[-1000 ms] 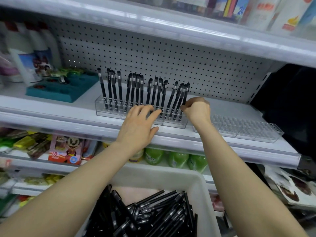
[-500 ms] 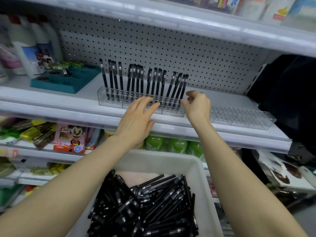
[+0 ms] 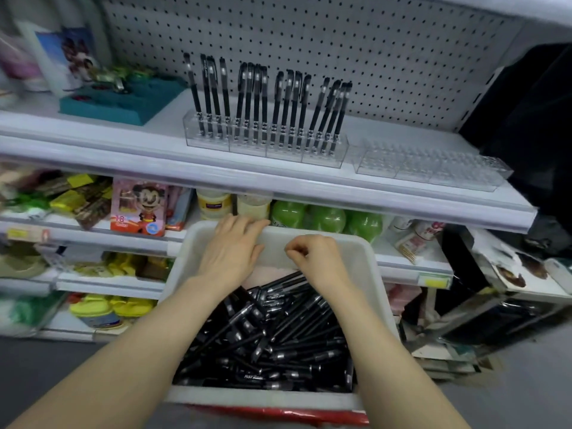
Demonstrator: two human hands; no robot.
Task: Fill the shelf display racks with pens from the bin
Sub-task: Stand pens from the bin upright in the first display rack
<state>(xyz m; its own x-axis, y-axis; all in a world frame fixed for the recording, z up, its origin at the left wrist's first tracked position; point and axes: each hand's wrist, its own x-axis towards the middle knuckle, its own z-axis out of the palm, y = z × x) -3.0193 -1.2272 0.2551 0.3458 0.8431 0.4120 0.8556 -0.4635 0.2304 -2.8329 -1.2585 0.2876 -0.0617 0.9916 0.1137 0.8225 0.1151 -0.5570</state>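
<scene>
Your arms hide part of the black pens (image 3: 278,345) piled in the white bin (image 3: 368,264). Your left hand (image 3: 232,252) is flat, fingers straight, over the bin's far rim. Your right hand (image 3: 318,261) is just beside it above the pile, fingers curled and holding nothing. Above the bin stand the pen rack (image 3: 266,147) and a blurry clear rack (image 3: 433,168).
</scene>
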